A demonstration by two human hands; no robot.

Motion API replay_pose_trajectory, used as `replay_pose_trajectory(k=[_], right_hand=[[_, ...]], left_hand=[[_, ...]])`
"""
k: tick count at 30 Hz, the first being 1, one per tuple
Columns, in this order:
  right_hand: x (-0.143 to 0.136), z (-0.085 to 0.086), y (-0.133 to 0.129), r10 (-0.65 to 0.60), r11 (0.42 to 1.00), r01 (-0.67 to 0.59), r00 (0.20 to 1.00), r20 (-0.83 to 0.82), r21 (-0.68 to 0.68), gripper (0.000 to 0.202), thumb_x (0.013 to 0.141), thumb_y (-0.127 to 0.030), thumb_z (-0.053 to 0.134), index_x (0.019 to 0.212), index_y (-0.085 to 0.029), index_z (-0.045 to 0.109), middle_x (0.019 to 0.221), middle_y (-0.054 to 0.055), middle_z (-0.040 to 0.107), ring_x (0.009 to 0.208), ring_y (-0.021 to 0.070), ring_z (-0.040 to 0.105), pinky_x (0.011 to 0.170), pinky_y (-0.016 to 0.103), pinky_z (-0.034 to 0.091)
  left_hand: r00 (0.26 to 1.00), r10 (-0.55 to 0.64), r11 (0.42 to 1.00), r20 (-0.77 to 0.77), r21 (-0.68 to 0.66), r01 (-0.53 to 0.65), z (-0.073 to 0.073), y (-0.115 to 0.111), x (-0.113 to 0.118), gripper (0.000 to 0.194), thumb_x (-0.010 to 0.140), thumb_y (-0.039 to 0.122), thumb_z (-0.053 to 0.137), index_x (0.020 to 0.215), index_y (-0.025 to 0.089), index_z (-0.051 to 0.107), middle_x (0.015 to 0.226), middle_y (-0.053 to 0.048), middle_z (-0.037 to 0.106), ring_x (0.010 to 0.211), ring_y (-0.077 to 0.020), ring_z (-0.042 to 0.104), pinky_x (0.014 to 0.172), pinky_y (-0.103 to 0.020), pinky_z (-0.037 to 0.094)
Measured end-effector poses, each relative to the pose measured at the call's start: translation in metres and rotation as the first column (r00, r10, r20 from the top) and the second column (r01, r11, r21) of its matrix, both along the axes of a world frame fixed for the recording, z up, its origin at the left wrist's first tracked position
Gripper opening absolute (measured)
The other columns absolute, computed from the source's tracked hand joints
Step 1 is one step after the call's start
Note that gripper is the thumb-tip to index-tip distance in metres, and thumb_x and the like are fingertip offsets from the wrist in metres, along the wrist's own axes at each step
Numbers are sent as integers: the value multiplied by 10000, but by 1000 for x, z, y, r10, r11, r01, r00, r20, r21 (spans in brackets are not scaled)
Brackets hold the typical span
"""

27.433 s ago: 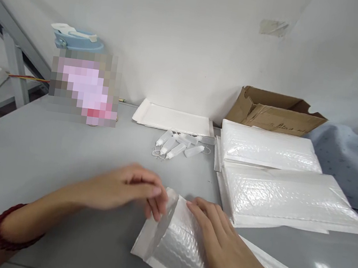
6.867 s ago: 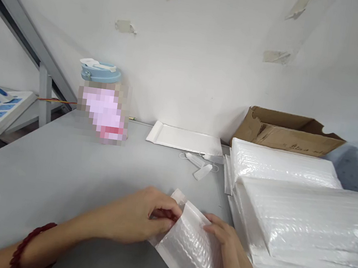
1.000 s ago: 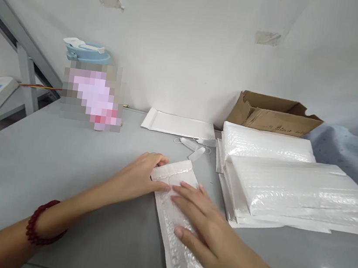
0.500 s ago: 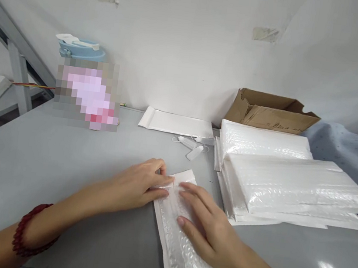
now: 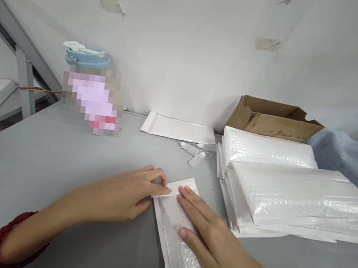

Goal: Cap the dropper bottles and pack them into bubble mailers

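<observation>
A white bubble mailer [image 5: 172, 234] lies lengthwise on the grey table, its far end covered by a paper flap [image 5: 186, 182]. At the flap's left corner, my left hand [image 5: 145, 191] touches the mailer with a fingertip; its other fingers curl and the thumb sits apart below. My right hand [image 5: 209, 230] rests flat over the mailer's right side, fingers stretched toward the flap and thumb spread. A dark red bead bracelet [image 5: 4, 234] circles the left wrist. Beyond the hands lie several small translucent plastic pieces with thin loops [image 5: 197, 159].
Bubble mailers [image 5: 296, 193] are stacked to the right, before an open cardboard box [image 5: 275, 124] and a pale blue cloth [image 5: 344, 151]. Another white mailer [image 5: 179, 129] lies by the wall. At back left stand a blue-lidded container [image 5: 88, 57] and a blurred pink item [image 5: 93, 98].
My left hand's thumb has moved off the mailer's edge, away from the finger on the flap. The right hand lies flatter, fingers closer together. The view has shifted slightly.
</observation>
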State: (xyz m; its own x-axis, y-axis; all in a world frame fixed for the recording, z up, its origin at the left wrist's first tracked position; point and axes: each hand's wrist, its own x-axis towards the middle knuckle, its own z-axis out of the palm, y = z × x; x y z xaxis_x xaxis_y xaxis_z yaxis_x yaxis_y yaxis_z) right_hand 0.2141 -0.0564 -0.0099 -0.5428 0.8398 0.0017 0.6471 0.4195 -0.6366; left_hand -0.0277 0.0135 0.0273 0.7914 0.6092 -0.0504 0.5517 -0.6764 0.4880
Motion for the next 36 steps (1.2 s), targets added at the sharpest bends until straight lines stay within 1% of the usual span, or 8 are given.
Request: replay_pose_trajectory(k=[3, 5, 11, 15, 22, 26, 30, 36], right_hand=[[0, 0, 0, 5, 1000, -5, 1000, 12, -11, 532, 960, -374, 435, 1459, -235, 314, 1535, 23, 261, 1411, 236, 242, 1135, 455, 288], [-1, 1, 0, 8, 1000, -7, 1000, 28, -21, 531, 965, -384, 417, 1462, -235, 306, 1539, 18, 246, 1416, 228, 224, 1136, 454, 282], [-2, 2, -1, 4, 998, -1, 998, 62, -61, 541, 973, -420, 370, 1458, -185, 318, 1546, 39, 220, 1422, 232, 202, 1133, 461, 275], [-2, 1, -1, 0, 998, 3, 999, 50, -60, 547, 969, -423, 382, 1465, -206, 303, 1547, 28, 223, 1421, 234, 204, 1138, 453, 267], [-2, 1, 0, 4, 997, 0, 999, 47, -74, 549, 976, -427, 356, 1466, -184, 300, 1551, 34, 212, 1425, 232, 189, 1145, 447, 250], [-2, 3, -1, 9, 995, -2, 997, 70, -102, 561, 979, -448, 336, 1473, -188, 275, 1559, 22, 179, 1433, 225, 159, 1152, 445, 226], [-3, 6, -2, 20, 992, -7, 995, 98, -128, 575, 982, -464, 304, 1470, -162, 275, 1561, 27, 161, 1437, 219, 143, 1155, 436, 217], [-4, 7, 0, 23, 990, -9, 995, 98, -138, 587, 982, -464, 294, 1473, -145, 262, 1563, 32, 148, 1439, 214, 129, 1158, 430, 209]], left_hand=[[999, -47, 995, -25, -84, 45, 0, 1, 0, 452, 786, 13, 511, 1108, 312, 615, 1113, 6, 564, 1000, -178, 543, 851, -248, 438], [999, -30, 995, -11, -93, 28, 0, 2, 2, 410, 806, 25, 521, 1087, 306, 623, 1105, 7, 561, 995, -173, 543, 843, -242, 434], [1000, -21, 997, -7, -74, 20, -1, 3, 5, 266, 852, 64, 528, 984, 263, 644, 1063, 2, 567, 939, -160, 552, 799, -232, 424], [999, -34, 997, -8, -74, 33, -2, 5, 5, 227, 876, 95, 533, 990, 258, 642, 1062, -6, 567, 945, -164, 550, 799, -240, 418], [999, -37, 995, -4, -92, 37, -3, 7, 5, 252, 897, 128, 530, 1068, 276, 641, 1068, -11, 563, 955, -162, 549, 816, -248, 417], [999, -41, 996, -10, -84, 40, -3, 7, 5, 225, 887, 120, 544, 1025, 259, 654, 1055, -12, 566, 945, -161, 551, 801, -241, 418], [999, -41, 997, 5, -69, 41, -6, 8, 5, 212, 883, 113, 550, 1003, 251, 656, 1055, -8, 567, 938, -153, 555, 795, -236, 417], [1000, -14, 998, 8, -55, 14, -9, 7, 7, 222, 860, 89, 560, 979, 245, 663, 1044, -5, 574, 912, -147, 567, 774, -231, 417]])
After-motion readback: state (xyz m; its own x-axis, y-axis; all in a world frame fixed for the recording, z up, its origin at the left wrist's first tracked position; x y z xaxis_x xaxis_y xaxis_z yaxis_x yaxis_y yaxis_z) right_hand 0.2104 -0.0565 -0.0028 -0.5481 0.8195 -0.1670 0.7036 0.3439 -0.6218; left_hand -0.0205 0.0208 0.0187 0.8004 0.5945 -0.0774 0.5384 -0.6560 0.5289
